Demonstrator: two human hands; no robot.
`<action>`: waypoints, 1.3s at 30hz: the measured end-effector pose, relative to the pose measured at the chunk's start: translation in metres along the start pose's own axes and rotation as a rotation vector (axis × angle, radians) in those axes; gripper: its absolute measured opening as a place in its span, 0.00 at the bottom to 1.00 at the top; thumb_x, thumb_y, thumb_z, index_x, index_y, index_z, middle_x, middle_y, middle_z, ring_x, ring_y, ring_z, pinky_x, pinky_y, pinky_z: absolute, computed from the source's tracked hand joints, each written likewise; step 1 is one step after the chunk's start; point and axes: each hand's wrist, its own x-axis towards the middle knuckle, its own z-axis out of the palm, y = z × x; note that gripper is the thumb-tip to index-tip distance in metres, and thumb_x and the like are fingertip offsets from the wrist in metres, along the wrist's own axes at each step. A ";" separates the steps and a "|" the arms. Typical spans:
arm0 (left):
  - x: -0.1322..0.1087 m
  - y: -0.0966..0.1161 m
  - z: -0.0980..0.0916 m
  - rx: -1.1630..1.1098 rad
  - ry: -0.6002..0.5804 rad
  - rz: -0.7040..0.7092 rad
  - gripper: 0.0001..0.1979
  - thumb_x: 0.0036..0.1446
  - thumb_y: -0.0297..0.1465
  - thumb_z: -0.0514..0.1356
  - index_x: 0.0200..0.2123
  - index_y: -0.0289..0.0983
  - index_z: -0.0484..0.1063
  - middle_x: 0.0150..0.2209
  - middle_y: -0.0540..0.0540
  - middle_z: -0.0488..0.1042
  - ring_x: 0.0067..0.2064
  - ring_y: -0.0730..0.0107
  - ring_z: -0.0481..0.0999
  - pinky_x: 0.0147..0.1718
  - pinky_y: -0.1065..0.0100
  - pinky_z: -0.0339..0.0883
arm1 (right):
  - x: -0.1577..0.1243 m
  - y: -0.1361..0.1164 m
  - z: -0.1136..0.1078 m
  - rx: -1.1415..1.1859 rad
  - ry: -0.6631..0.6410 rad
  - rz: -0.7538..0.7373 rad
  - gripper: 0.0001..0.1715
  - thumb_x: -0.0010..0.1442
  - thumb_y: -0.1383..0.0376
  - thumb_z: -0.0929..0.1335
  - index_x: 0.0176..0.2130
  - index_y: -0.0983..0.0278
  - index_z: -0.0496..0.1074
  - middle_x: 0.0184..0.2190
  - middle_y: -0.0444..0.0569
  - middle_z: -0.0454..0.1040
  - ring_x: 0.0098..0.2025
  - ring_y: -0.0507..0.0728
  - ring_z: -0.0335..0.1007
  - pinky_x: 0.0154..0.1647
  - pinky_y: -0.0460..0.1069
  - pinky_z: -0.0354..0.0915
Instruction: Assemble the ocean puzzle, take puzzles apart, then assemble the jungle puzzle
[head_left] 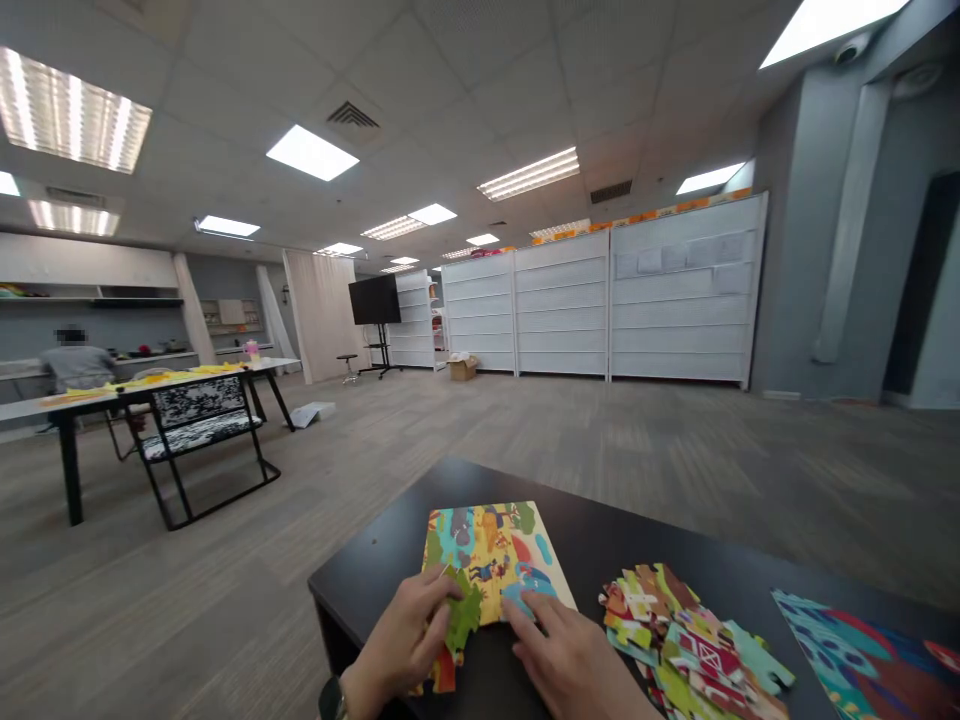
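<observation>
Pinching green puzzle piece, fingers seemingly closed

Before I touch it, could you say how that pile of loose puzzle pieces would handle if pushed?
The puzzle pieces look like light, stiff card. Overlapped on the smooth black table, they would probably slide apart readily.

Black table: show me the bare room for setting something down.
Bare table lies behind the puzzle and loose pieces, to the far edge, and in a strip between them. Crowded: front right, where pieces meet the printed sheet, and the puzzle's near edge, under the left hand, holding a green piece, and right hand.
</observation>
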 end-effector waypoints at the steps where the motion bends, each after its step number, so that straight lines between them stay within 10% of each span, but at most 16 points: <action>1: -0.002 0.000 0.002 -0.005 0.015 -0.019 0.09 0.67 0.33 0.53 0.38 0.41 0.72 0.34 0.48 0.76 0.36 0.65 0.77 0.39 0.68 0.70 | -0.001 0.001 0.000 0.047 -0.010 0.033 0.31 0.60 0.75 0.63 0.61 0.62 0.66 0.51 0.58 0.79 0.48 0.64 0.80 0.46 0.56 0.79; 9: -0.025 -0.011 0.000 -0.126 0.207 -0.200 0.21 0.73 0.33 0.50 0.67 0.43 0.56 0.57 0.41 0.76 0.55 0.61 0.78 0.54 0.64 0.72 | -0.007 0.008 0.000 0.439 0.106 0.255 0.27 0.69 0.71 0.58 0.65 0.62 0.61 0.55 0.55 0.79 0.56 0.58 0.77 0.57 0.50 0.73; 15: -0.036 -0.004 -0.017 -0.021 -0.354 0.148 0.16 0.67 0.31 0.56 0.55 0.49 0.72 0.64 0.45 0.70 0.66 0.53 0.66 0.65 0.52 0.60 | -0.005 0.010 -0.004 0.516 0.140 0.402 0.23 0.72 0.67 0.57 0.61 0.58 0.65 0.56 0.52 0.77 0.57 0.55 0.76 0.57 0.49 0.73; 23: -0.027 -0.006 -0.030 -0.030 -0.568 0.137 0.18 0.65 0.41 0.63 0.57 0.50 0.73 0.66 0.43 0.68 0.68 0.45 0.64 0.65 0.47 0.59 | 0.002 0.003 -0.013 0.310 -0.210 0.344 0.26 0.56 0.69 0.66 0.54 0.60 0.76 0.61 0.55 0.73 0.66 0.70 0.65 0.67 0.68 0.61; 31: -0.037 0.021 -0.063 -0.220 -0.402 0.037 0.17 0.73 0.35 0.51 0.60 0.53 0.70 0.61 0.49 0.73 0.61 0.62 0.73 0.62 0.65 0.63 | 0.015 -0.009 -0.039 0.360 -0.347 0.342 0.30 0.51 0.70 0.65 0.54 0.60 0.75 0.57 0.53 0.76 0.61 0.66 0.69 0.60 0.62 0.64; 39: -0.054 -0.022 -0.046 -0.380 -0.128 -0.394 0.20 0.73 0.43 0.50 0.63 0.48 0.65 0.62 0.47 0.71 0.62 0.59 0.70 0.63 0.61 0.63 | 0.021 -0.002 -0.044 0.394 -0.516 0.276 0.39 0.51 0.65 0.68 0.62 0.54 0.69 0.68 0.54 0.64 0.72 0.75 0.51 0.67 0.71 0.50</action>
